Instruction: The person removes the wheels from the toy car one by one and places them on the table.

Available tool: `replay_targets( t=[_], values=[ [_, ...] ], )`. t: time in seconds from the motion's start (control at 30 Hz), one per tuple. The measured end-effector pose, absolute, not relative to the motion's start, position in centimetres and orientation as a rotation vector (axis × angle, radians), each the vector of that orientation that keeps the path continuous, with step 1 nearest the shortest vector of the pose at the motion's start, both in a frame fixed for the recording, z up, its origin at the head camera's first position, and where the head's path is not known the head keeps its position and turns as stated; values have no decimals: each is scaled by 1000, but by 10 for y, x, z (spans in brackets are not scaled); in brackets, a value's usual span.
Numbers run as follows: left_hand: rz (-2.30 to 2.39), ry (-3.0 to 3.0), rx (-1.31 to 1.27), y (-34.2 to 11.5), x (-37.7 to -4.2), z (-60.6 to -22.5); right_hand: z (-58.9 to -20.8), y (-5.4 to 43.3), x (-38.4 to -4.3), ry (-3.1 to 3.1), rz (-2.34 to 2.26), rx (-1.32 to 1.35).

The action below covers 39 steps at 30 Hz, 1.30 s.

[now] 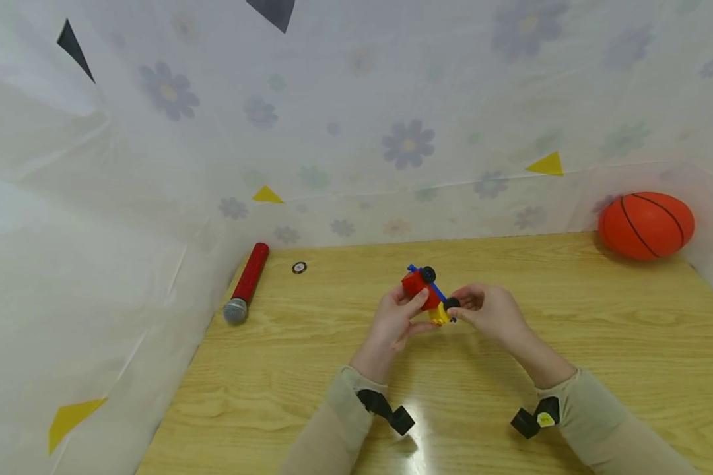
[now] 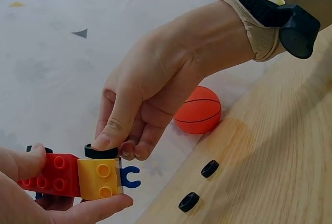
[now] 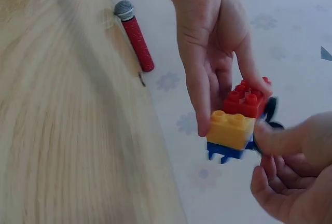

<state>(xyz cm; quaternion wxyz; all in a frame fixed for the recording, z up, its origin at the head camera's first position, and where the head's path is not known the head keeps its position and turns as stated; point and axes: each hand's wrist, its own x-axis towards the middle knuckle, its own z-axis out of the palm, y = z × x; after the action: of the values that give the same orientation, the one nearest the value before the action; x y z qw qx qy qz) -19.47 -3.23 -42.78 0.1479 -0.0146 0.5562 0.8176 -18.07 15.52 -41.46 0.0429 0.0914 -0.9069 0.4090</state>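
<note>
A toy block car with a red brick (image 1: 412, 284), a yellow brick (image 2: 98, 176) and a blue base (image 3: 224, 150) is raised over the table. My left hand (image 1: 394, 318) grips its red and yellow bricks between thumb and fingers. At the yellow end, my right hand (image 1: 496, 313) pinches a black wheel (image 2: 101, 153) against the car's side. Another black wheel (image 1: 428, 274) is on the same side, toward the red end. The blue base ends in a hook-shaped coupling (image 2: 132, 177).
On the wooden table (image 1: 261, 396), two loose black wheels show in the left wrist view, a nearer one (image 2: 189, 201) and a farther one (image 2: 209, 168). A red microphone (image 1: 252, 274) and small round disc (image 1: 299, 267) lie back left. An orange ball (image 1: 646, 225) sits back right by the curtain.
</note>
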Motion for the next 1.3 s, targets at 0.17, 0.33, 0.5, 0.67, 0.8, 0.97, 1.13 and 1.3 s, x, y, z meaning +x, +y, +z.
replay_targets(
  t=[0.17, 0.33, 0.5, 0.67, 0.8, 0.97, 1.13, 1.3],
  values=[
    [2383, 1562, -102, -42, -198, -434, -410, 164, -181, -2726, 1273, 213],
    [2343, 1495, -5, -51, -199, -431, -399, 179, -181, -2744, 1376, 142],
    [2336, 1457, 23, -55, -199, -427, -394, 192, -180, -2746, 1424, 138],
    [2366, 1409, -13, -57, -198, -425, -395, 207, -180, -2728, 1455, 154],
    [2386, 1382, -27, -58, -198, -424, -396, 220, -180, -2697, 1429, 146],
    [2392, 1392, -23, -58, -199, -422, -402, 236, -182, -2667, 1365, 119],
    [2388, 1386, -20, -60, -199, -422, -411, 252, -185, -2695, 1329, 93],
    [2382, 1389, -4, -59, -199, -421, -419, 264, -188, -2745, 1336, 73]
  ],
)
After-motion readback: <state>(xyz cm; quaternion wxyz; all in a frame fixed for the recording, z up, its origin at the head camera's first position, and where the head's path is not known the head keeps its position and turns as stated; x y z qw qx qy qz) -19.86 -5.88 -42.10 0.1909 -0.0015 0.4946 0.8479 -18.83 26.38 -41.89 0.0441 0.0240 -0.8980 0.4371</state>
